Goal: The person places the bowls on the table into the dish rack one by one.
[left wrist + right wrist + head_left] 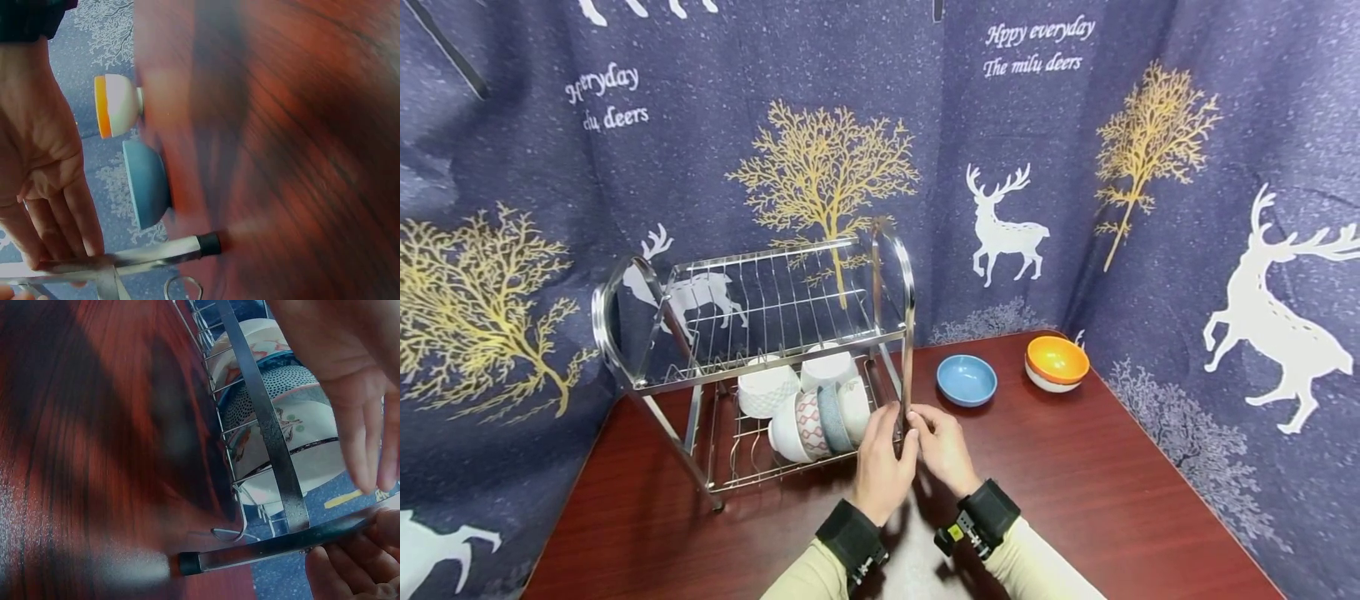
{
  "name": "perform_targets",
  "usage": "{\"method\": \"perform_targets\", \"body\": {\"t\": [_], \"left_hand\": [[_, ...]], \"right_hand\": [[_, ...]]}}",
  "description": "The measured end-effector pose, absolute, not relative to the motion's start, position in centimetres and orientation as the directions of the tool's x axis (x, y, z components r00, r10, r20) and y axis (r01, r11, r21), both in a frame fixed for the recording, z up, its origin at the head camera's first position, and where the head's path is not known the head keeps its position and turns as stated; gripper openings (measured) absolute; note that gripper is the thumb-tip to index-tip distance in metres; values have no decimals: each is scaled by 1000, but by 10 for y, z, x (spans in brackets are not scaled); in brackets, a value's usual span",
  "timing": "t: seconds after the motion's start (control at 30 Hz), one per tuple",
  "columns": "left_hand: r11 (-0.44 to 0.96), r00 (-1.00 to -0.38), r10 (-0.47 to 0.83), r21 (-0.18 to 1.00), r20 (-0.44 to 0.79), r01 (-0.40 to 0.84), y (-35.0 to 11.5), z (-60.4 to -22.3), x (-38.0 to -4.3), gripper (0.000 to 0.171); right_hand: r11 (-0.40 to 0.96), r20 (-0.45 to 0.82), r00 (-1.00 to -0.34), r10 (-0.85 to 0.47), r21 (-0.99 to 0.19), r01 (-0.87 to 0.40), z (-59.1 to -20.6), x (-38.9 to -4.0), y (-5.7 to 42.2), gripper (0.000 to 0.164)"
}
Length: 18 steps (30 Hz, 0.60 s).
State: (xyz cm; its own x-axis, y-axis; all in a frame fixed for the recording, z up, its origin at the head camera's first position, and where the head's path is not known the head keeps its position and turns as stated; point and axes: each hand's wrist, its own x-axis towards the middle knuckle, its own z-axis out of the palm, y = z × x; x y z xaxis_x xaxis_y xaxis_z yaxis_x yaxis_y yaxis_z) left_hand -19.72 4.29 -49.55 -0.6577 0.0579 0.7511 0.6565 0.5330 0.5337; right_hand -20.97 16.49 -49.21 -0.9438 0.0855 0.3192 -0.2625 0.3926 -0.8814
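Observation:
A two-tier metal dish rack stands on the table. At its front right leg, my right hand grips the metal between thumb and fingers. My left hand is at the same leg from the left, its thumb and fingers curved about it. The contact of its fingertips is partly hidden. In the lower tier, just left of my left hand, bowls lie tipped on their sides: a white bowl, a red-patterned bowl, a blue-grey bowl and a pale bowl.
Two white bowls, one left and one right, sit behind the tipped row. Right of the rack stand a blue bowl and an orange-and-white bowl on the dark red table. A patterned curtain hangs behind.

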Motion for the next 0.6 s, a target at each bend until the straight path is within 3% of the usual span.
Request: {"method": "perform_targets", "body": {"t": [0.6], "left_hand": [[501,-738,-52,657,673,564,55,-497,-205,33]], "right_hand": [[392,302,-952,48,-882,-260,-492,-207,169,27]]}}
